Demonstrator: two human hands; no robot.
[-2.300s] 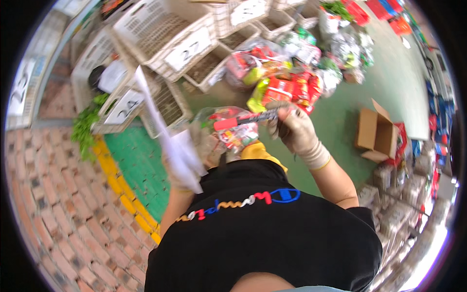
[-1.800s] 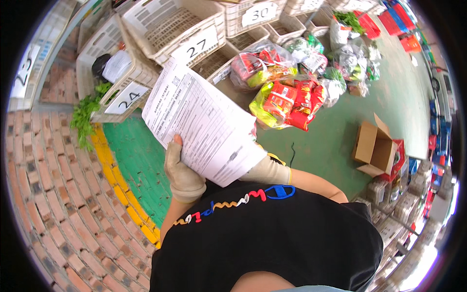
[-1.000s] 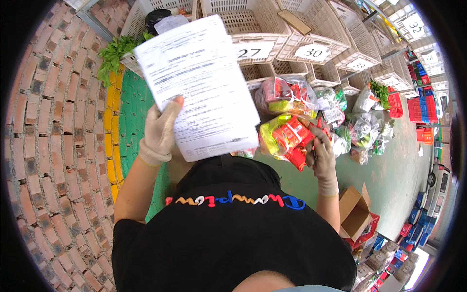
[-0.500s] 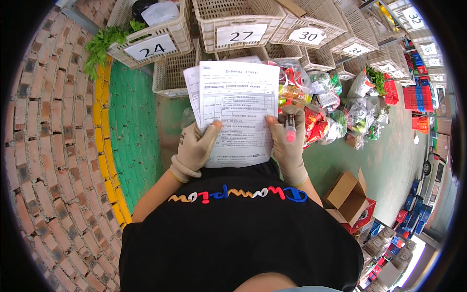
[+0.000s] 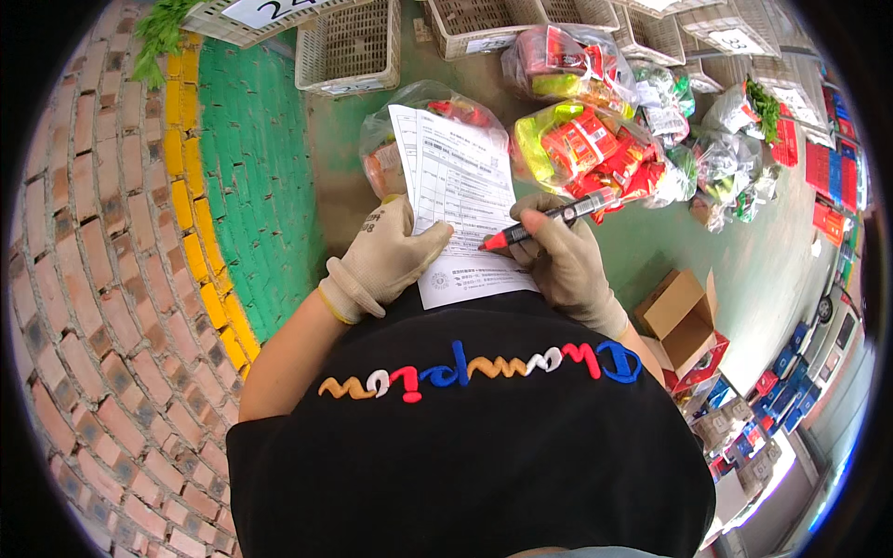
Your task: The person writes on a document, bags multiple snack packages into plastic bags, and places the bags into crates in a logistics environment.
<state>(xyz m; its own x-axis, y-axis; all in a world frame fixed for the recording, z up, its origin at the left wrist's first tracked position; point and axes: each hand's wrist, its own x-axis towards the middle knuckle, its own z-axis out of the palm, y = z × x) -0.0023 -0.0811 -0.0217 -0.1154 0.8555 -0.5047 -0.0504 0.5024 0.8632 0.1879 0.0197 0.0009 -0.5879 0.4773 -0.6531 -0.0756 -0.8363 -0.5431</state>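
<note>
Pinching paper point(image 5: 465, 181) at eight o'clock with our left hand point(image 5: 389, 253), we grip a marker point(image 5: 579, 207) in our right hand point(image 5: 575, 265) at four o'clock.

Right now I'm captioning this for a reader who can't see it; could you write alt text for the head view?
A person's gloved left hand holds printed paper while the gloved right hand holds a red-tipped marker over it. Beyond are filled plastic bags and pale crates; an open cardboard box sits at right.
</note>
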